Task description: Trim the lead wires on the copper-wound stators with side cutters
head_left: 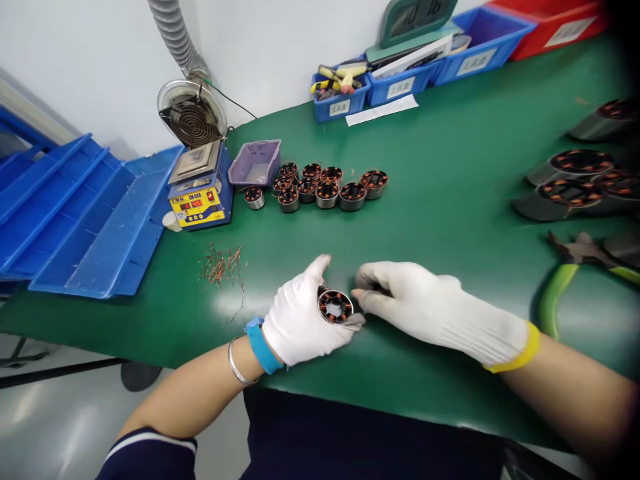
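Note:
My left hand (303,317), in a white glove, wraps around a small round motor stator (325,308) with a metal rim and copper windings. The stator's open face is turned up toward me, and glove fabric shows through its centre. Just to the right is my gloved right hand (407,293), its fingers curled and thumb and fingertips close together beside the stator. Whatever lies between those fingertips, if anything, is too small to make out. On the green table (280,247) to the left lies a loose pile of copper wire clippings (220,265).
Several stators (327,193) stand behind my hands, near a purple bin (255,163) and a blue-yellow solder pot (200,200). Green-handled cutters (555,293) and more stators (570,193) are at right. Blue trays (105,233) sit left; tool boxes (340,103) line the back.

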Demonstrator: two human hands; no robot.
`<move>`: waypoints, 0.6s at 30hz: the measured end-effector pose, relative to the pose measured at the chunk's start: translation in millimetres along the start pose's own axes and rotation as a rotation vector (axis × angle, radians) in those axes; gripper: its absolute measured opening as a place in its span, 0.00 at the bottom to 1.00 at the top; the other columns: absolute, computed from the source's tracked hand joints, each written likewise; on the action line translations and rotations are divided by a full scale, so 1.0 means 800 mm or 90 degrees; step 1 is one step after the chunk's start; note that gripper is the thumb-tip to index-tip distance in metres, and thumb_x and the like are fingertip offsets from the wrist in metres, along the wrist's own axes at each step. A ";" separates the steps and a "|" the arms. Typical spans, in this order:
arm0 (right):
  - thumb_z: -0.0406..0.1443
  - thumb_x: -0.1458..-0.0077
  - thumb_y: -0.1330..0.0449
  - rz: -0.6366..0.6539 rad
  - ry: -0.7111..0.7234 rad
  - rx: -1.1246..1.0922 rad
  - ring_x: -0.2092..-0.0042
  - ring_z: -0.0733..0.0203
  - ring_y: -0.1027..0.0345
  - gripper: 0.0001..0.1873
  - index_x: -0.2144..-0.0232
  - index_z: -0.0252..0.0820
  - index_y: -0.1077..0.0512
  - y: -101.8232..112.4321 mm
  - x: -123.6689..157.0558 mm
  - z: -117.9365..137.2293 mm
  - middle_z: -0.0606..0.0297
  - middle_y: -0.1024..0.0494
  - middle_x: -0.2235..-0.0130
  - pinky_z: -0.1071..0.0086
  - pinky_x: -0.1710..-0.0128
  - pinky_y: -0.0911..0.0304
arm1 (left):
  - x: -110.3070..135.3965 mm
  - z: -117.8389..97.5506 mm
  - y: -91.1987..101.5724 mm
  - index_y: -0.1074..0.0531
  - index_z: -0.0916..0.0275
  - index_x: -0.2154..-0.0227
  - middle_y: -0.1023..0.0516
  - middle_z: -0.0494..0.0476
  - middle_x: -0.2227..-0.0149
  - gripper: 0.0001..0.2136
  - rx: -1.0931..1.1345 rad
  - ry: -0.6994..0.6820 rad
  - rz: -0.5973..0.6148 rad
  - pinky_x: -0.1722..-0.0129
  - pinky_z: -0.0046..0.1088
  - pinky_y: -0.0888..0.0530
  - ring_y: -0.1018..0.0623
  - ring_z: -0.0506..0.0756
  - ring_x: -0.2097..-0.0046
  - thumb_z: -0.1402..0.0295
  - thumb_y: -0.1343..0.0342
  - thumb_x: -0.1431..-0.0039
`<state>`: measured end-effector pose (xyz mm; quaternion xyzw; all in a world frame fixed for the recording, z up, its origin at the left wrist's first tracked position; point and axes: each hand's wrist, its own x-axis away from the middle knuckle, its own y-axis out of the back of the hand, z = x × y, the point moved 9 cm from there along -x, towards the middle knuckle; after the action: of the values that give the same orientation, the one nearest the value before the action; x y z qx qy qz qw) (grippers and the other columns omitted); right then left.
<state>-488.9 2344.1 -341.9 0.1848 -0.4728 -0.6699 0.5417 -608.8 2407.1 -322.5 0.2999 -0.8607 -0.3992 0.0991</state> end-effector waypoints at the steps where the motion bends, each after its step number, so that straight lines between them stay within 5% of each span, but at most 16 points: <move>1: 0.42 0.43 0.49 -0.007 -0.040 0.054 0.66 0.56 0.29 0.12 0.68 0.47 0.28 0.002 -0.001 -0.011 0.66 0.21 0.66 0.68 0.76 0.52 | 0.000 0.001 0.000 0.45 0.62 0.37 0.23 0.55 0.60 0.40 0.001 0.001 0.000 0.55 0.37 0.24 0.20 0.60 0.59 0.56 0.37 0.52; 4: 0.45 0.42 0.50 -0.061 -0.104 0.123 0.63 0.51 0.28 0.14 0.66 0.48 0.27 0.014 -0.001 -0.030 0.64 0.21 0.64 0.67 0.75 0.51 | -0.001 0.009 0.000 0.47 0.61 0.36 0.23 0.55 0.60 0.44 0.030 0.036 0.019 0.56 0.36 0.24 0.20 0.60 0.60 0.58 0.34 0.55; 10: 0.46 0.45 0.48 -0.027 0.015 -0.077 0.61 0.57 0.27 0.16 0.60 0.50 0.26 0.001 -0.005 0.009 0.68 0.20 0.59 0.66 0.67 0.40 | -0.001 0.023 -0.003 0.58 0.57 0.32 0.22 0.54 0.58 0.53 0.116 0.064 0.072 0.56 0.37 0.24 0.20 0.59 0.59 0.55 0.33 0.57; 15: 0.46 0.46 0.48 -0.073 -0.139 0.062 0.61 0.50 0.28 0.15 0.65 0.48 0.26 0.018 -0.010 -0.024 0.63 0.21 0.62 0.66 0.74 0.47 | 0.001 0.029 -0.008 0.58 0.54 0.32 0.23 0.54 0.57 0.56 0.181 0.065 0.131 0.57 0.37 0.24 0.20 0.59 0.58 0.55 0.30 0.60; 18: 0.47 0.46 0.48 -0.041 -0.053 -0.047 0.61 0.54 0.28 0.16 0.62 0.49 0.26 0.009 -0.011 -0.010 0.66 0.21 0.61 0.66 0.69 0.42 | 0.001 0.030 -0.008 0.60 0.54 0.31 0.22 0.55 0.57 0.56 0.201 0.070 0.149 0.58 0.38 0.23 0.21 0.60 0.57 0.56 0.30 0.59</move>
<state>-475.3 2348.7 -342.0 0.1518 -0.4637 -0.7112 0.5062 -616.7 2418.4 -343.6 0.2312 -0.9348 -0.2283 0.1433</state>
